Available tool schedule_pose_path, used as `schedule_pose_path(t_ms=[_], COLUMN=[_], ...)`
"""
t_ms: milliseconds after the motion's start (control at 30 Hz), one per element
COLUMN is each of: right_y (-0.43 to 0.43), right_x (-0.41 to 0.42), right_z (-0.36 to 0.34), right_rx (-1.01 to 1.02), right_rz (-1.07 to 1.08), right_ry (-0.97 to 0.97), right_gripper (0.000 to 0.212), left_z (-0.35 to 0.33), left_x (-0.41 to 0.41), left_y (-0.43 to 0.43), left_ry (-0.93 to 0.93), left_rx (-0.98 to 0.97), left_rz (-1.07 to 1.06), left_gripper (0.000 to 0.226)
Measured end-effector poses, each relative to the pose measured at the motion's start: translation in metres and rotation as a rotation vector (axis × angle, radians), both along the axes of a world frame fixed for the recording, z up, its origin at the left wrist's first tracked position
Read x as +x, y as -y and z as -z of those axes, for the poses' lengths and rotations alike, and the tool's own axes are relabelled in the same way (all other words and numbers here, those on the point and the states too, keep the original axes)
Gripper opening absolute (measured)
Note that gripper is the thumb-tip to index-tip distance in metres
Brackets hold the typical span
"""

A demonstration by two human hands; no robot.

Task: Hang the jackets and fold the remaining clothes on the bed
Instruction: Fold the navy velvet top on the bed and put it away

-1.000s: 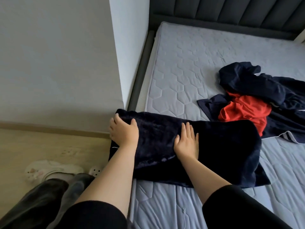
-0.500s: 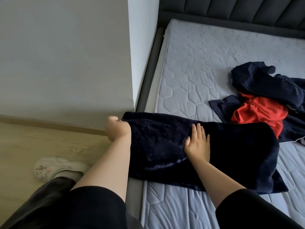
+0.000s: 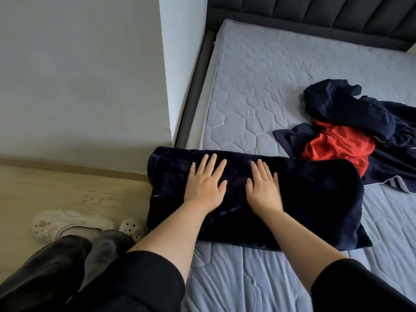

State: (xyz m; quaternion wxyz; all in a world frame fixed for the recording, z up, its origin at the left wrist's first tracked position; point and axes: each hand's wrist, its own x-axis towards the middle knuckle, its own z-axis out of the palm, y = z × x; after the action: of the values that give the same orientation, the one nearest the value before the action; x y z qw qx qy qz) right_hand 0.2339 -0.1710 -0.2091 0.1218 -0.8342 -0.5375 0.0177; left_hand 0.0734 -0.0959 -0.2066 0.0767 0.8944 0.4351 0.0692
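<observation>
A dark navy plush garment (image 3: 310, 199) lies folded across the near left corner of the grey quilted mattress (image 3: 258, 91), its left end hanging past the bed's edge. My left hand (image 3: 206, 183) rests flat on it with fingers spread. My right hand (image 3: 263, 185) presses flat beside it, about a hand's width to the right. Behind and to the right lies a crumpled heap: a navy jacket (image 3: 351, 109) over a red garment (image 3: 337, 145).
A grey wall corner (image 3: 166, 86) stands just left of the bed frame (image 3: 193, 91). Wooden floor (image 3: 67, 190) lies to the left with white clogs (image 3: 67, 221) on it. A dark padded headboard (image 3: 315, 12) runs along the back.
My left hand let go of the garment's left end and now lies flat on top of it, nearer the right hand. The left end has been folded over.
</observation>
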Motion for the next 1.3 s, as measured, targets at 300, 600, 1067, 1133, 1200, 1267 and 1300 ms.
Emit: schedule_pose_path(t_ms=[300, 600, 1067, 1133, 1200, 1267, 1300], right_y=[0.005, -0.009, -0.016, -0.016, -0.018, -0.018, -0.018], right_x=[0.022, -0.037, -0.035, -0.033, -0.032, -0.031, -0.030], right_z=[-0.050, -0.003, 0.012, 0.013, 0.012, 0.010, 0.008], right_rx=[-0.086, 0.007, 0.000, -0.016, -0.026, -0.033, -0.040], right_rz=[0.304, 0.060, 0.069, 0.068, 0.072, 0.077, 0.077], right_ry=[0.019, -0.190, -0.181, -0.181, -0.189, -0.203, -0.212], right_gripper=[0.058, 0.058, 0.058, 0.058, 0.057, 0.057, 0.057], left_z=[-0.007, -0.002, 0.016, 0.007, -0.012, -0.031, -0.041], left_x=[-0.009, -0.026, -0.073, -0.070, -0.068, -0.074, -0.080], left_y=[0.003, -0.009, -0.042, -0.046, -0.050, -0.053, -0.051], left_ry=[0.051, 0.021, 0.873, 0.813, 0.747, 0.838, 0.886], left_rx=[-0.021, -0.057, -0.951, -0.802, -0.752, -1.034, -1.237], left_rz=[-0.058, -0.353, -0.938, -0.904, -0.869, -0.818, -0.771], left_gripper=[0.057, 0.058, 0.101, 0.082, 0.066, 0.055, 0.048])
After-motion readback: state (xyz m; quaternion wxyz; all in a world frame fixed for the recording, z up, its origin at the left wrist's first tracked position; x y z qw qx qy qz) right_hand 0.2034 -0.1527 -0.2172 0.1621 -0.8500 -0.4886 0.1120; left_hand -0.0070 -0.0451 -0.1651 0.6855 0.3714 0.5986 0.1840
